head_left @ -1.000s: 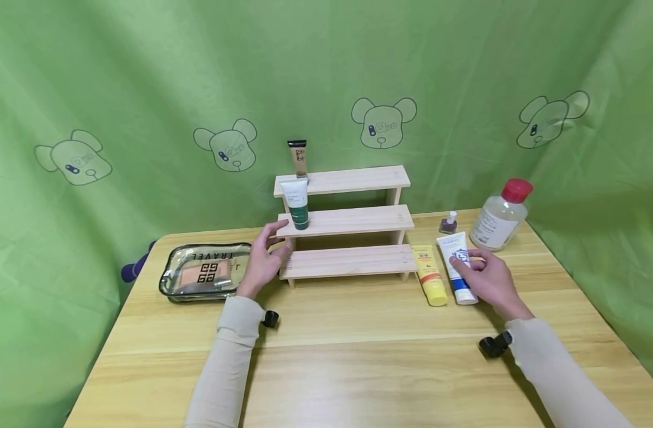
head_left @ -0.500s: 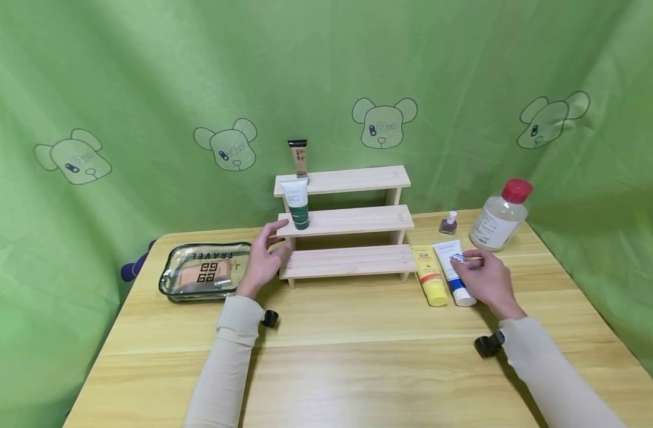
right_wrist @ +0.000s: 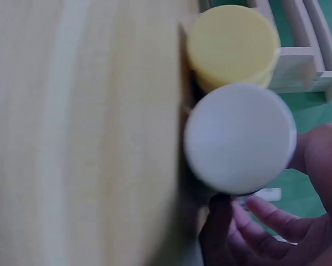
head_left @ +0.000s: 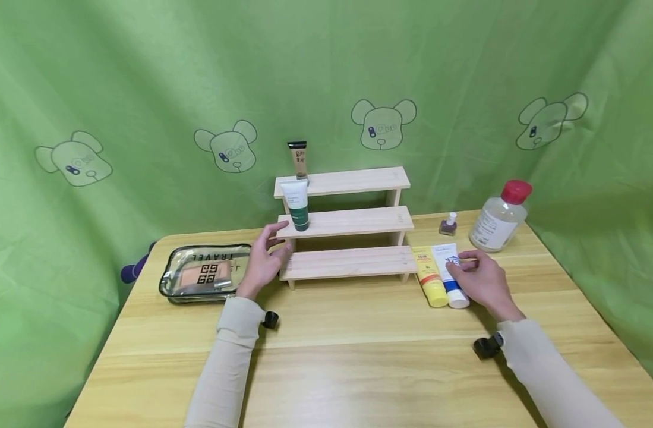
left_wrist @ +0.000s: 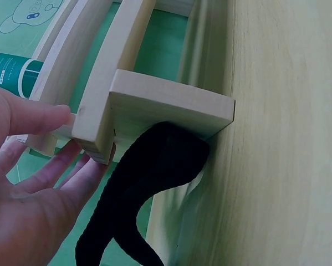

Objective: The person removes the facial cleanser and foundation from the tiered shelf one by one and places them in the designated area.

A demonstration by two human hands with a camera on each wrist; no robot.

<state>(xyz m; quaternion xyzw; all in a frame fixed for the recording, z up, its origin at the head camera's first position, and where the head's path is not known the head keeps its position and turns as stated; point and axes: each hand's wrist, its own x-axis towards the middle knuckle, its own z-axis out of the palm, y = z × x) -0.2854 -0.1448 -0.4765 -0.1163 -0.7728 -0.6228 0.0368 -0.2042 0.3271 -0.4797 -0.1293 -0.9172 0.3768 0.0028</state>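
Observation:
At the left end of a three-tier wooden display rack (head_left: 353, 223), my left hand (head_left: 262, 258) holds the ends of the lower boards, its thumb and fingers around the wood (left_wrist: 96, 122). On the right, my right hand (head_left: 483, 279) pinches a white-and-blue squeeze tube (head_left: 446, 255), thumb on its face and fingers along its far side. This tube lies on the table beside a yellow squeeze tube (head_left: 430, 276), cap ends toward me. In the right wrist view the white cap (right_wrist: 240, 138) overlaps the yellow cap (right_wrist: 232, 44).
A green-and-white tube (head_left: 296, 205) stands on the middle tier and a beige tube (head_left: 299, 160) on the top one. A clear travel pouch (head_left: 205, 273) lies at left. Behind my right hand are a nail polish bottle (head_left: 448, 224) and a red-capped bottle (head_left: 497, 220).
My right hand has shifted the white-and-blue tube leftward, from a small gap to right alongside the yellow tube. The left hand has stayed on the rack.

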